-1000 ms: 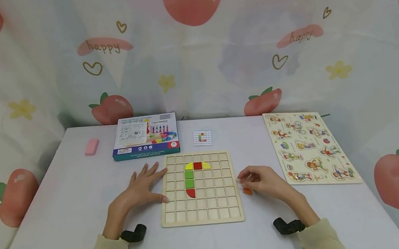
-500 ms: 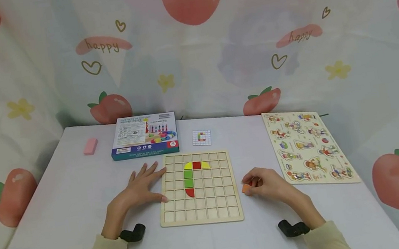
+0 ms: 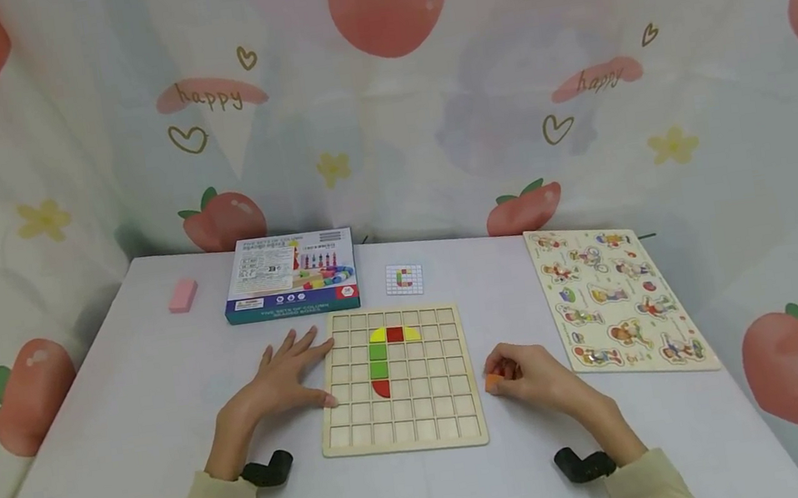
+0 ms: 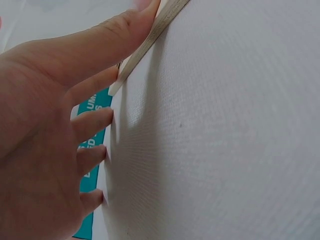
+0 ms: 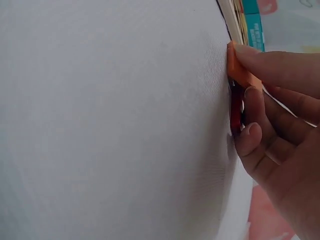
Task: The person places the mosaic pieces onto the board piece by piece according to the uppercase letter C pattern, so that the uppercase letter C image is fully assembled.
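My left hand [image 3: 284, 382] lies with fingers spread at the left edge of a wooden grid board [image 3: 410, 448], thumb and index finger touching its rim. Just off the board's right edge, my right hand [image 3: 529, 371] pinches an orange tile [image 5: 240, 70] between thumb and fingers. Beneath that tile, in the right wrist view, a dark red piece [image 5: 236, 107] shows by the curled fingers. Set in the grid are two green squares [image 3: 379, 361], a red square [image 3: 395, 334], a red rounded piece [image 3: 382, 388] and yellow rounded pieces [image 3: 413, 334] at the top.
Behind the board lies a small pattern card [image 3: 404, 279], with a boxed bead set [image 3: 289, 276] to its left. A pink block [image 3: 182, 296] sits at the far left. On the right is a wooden picture puzzle [image 3: 621, 300]. A patterned cloth hangs behind the table.
My right hand's fingers have closed on the orange tile, which was partly under them, and now pinch it near the same spot. The left hand has stayed at the board.
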A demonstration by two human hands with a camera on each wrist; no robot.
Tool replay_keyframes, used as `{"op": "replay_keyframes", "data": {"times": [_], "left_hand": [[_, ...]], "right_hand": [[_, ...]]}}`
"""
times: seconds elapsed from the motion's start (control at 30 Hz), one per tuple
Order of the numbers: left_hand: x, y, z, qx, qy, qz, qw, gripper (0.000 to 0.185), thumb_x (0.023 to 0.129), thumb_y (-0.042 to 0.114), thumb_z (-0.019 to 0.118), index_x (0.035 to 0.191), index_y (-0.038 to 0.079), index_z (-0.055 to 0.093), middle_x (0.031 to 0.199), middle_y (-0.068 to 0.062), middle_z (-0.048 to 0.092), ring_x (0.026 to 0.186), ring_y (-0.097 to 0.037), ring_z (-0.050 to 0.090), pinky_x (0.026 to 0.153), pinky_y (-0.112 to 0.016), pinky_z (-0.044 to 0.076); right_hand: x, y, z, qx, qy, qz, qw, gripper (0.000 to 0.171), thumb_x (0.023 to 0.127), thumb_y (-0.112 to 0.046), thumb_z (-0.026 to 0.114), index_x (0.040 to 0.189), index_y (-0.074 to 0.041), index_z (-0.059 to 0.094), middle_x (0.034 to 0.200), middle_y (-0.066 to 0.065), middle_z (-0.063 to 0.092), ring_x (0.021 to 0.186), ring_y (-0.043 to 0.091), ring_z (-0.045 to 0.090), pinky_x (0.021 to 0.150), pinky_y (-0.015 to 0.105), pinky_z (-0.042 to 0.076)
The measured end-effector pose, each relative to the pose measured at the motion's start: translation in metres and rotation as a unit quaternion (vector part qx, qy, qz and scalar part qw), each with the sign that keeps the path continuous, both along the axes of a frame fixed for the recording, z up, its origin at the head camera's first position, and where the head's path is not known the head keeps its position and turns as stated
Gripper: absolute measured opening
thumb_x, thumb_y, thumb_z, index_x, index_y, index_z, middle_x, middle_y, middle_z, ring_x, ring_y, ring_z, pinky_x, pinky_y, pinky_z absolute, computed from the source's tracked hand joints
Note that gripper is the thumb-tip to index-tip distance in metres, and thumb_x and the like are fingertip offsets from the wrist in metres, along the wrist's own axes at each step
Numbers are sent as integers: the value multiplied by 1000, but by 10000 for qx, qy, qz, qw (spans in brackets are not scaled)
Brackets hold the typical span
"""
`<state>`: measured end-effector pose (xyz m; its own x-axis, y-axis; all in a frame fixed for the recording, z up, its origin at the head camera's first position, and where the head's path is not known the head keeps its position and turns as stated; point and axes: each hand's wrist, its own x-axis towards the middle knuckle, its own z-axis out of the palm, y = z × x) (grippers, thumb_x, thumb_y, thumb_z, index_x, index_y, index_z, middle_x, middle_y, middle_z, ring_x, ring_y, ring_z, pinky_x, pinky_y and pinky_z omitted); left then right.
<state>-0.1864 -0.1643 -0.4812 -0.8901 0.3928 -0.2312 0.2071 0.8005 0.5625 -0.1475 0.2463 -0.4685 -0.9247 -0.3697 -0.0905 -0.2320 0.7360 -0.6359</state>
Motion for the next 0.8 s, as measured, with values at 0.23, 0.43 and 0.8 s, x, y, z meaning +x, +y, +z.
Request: {"op": "replay_keyframes", "data": {"times": [0.23, 0.43, 0.8], "left_hand": [[0, 0, -1, -37, -10, 42, 10000, 98, 77, 48, 87, 159, 22, 41, 172, -15, 19, 158, -46, 2, 124, -70, -4], [-1, -1, -1, 18, -28, 72, 10000, 97, 77, 48, 87, 159, 22, 42, 172, -15, 20, 159, -46, 2, 124, -70, -4], [0, 0, -5, 32, -41, 75, 10000, 97, 76, 47, 88, 159, 23, 42, 172, -13, 20, 159, -45, 0, 125, -68, -6]], "right_hand": [[1, -1, -2, -233, 4, -200, 9995, 7, 94, -9, 73, 100, -13, 72, 83, -6, 66, 74, 8, 58, 65, 22, 50], [0, -3, -3, -491, 83, -345, 9982, 11, 97, -9, 70, 106, -13, 73, 93, -4, 72, 78, 8, 63, 69, 22, 54], [-1, -14, -3, -1206, -245, -153, 9923, 17, 98, -4, 66, 114, -4, 72, 101, 8, 75, 79, 13, 69, 69, 20, 56]]}}
